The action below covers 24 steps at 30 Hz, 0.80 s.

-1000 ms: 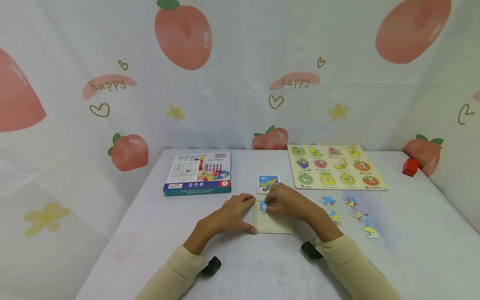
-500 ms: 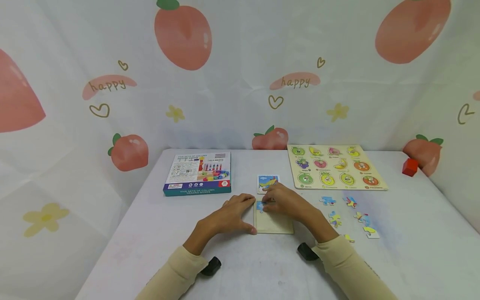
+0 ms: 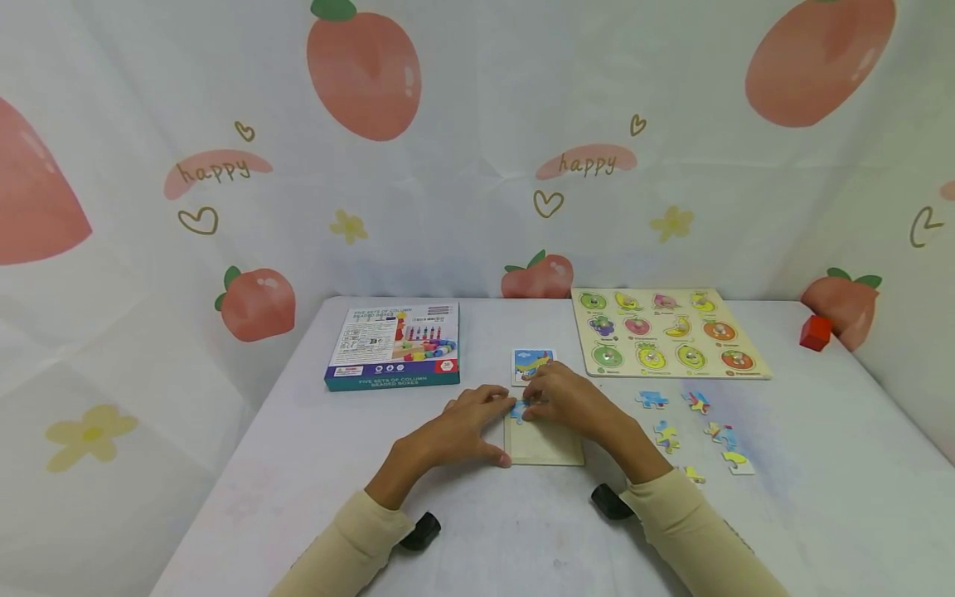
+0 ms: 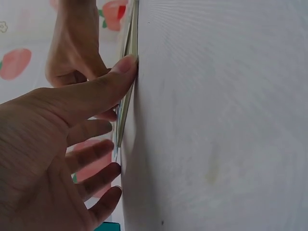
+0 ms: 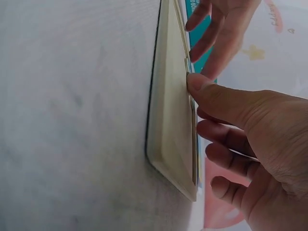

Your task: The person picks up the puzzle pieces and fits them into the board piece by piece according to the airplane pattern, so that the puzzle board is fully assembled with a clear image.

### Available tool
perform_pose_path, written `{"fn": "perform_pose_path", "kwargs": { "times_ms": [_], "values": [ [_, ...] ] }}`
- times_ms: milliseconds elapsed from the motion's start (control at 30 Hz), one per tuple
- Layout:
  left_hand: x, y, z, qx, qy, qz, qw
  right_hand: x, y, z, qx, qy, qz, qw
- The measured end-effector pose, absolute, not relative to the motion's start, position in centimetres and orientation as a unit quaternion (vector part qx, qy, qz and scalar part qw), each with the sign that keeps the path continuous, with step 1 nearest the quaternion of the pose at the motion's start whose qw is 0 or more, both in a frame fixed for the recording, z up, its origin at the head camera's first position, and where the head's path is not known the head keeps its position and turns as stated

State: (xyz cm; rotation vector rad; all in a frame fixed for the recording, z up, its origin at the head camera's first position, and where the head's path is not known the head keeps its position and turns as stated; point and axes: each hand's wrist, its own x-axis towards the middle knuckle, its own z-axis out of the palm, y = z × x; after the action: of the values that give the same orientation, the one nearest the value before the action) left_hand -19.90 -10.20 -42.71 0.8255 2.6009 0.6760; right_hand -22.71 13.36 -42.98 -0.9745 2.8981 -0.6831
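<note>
A light wooden puzzle tray (image 3: 545,450) lies in the middle of the table. My left hand (image 3: 464,427) is at its left side, thumb against the lower left edge and index fingertip by the upper left corner. In that corner is a blue jigsaw piece (image 3: 517,411), pinched by my right hand (image 3: 573,404), which reaches across the tray. From the right wrist, the thumb (image 5: 199,84) presses at the piece beside the tray rim (image 5: 168,120); the other fingers are bent. The left wrist view shows the left thumb (image 4: 125,65) touching the tray's edge.
Behind the tray lies a small picture card (image 3: 526,365), partly covered by the right hand. Several loose jigsaw pieces (image 3: 666,435) are scattered to the right. A fruit board (image 3: 634,365) and a red cube (image 3: 816,332) are farther back; a bead-set box (image 3: 395,348) lies back left.
My right hand has moved the blue piece slightly left and up into the tray's upper left corner. The left index fingertip has shifted right, toward the piece; the left thumb stays put.
</note>
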Motion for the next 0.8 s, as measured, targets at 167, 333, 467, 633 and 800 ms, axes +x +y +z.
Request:
{"fn": "perform_pose_path", "kwargs": {
  "times_ms": [167,333,467,633,800],
  "values": [
    [-19.7,-9.7,-42.5,0.306,0.911,0.223,0.161,-22.7,13.5,-43.1,-0.299,0.928,-0.221,0.003],
    [-19.6,-9.6,-42.5,0.314,0.915,0.194,0.162,-22.7,13.6,-43.1,-0.290,0.931,-0.223,0.012],
    [-19.5,-9.7,-42.4,0.323,0.915,0.187,0.157,-22.9,13.9,-43.1,-0.290,0.926,-0.239,0.021],
    [-19.5,-9.8,-42.4,0.327,0.913,0.189,0.152,-22.8,15.0,-43.2,-0.283,0.917,-0.278,0.035],
    [-19.6,-9.7,-42.5,0.325,0.914,0.191,0.153,-22.1,16.8,-42.9,-0.261,0.913,-0.312,0.026]
  ]
}}
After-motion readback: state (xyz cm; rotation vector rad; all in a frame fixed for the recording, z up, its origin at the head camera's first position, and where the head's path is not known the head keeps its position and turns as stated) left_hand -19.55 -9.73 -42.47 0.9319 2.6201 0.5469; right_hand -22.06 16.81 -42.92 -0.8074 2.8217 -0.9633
